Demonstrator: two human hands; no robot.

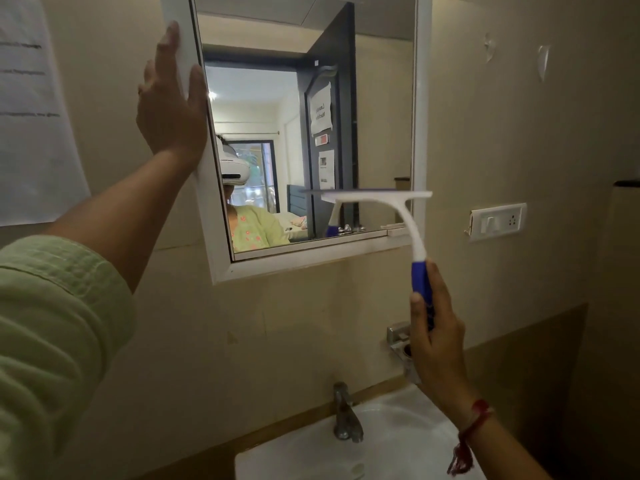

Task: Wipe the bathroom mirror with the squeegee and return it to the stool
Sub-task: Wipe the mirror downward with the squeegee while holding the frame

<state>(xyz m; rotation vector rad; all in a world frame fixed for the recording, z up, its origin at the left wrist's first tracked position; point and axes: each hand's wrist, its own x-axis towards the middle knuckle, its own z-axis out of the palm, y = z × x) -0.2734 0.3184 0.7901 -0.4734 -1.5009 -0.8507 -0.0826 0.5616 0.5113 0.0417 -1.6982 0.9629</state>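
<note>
T-shaped white plastic squeegee (406, 216), blue grip (420, 278), at white-framed mirror (381, 98).

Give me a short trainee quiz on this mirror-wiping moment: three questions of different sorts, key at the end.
1. True or false: the squeegee blade sits at the top edge of the mirror.
2. Where on the mirror's frame does the left hand rest? A top edge; B left edge; C bottom edge.
3. Fill in: the right hand holds the squeegee by its ____ grip.
Key: 1 false, it is near the lower right corner; 2 B; 3 blue.
</note>
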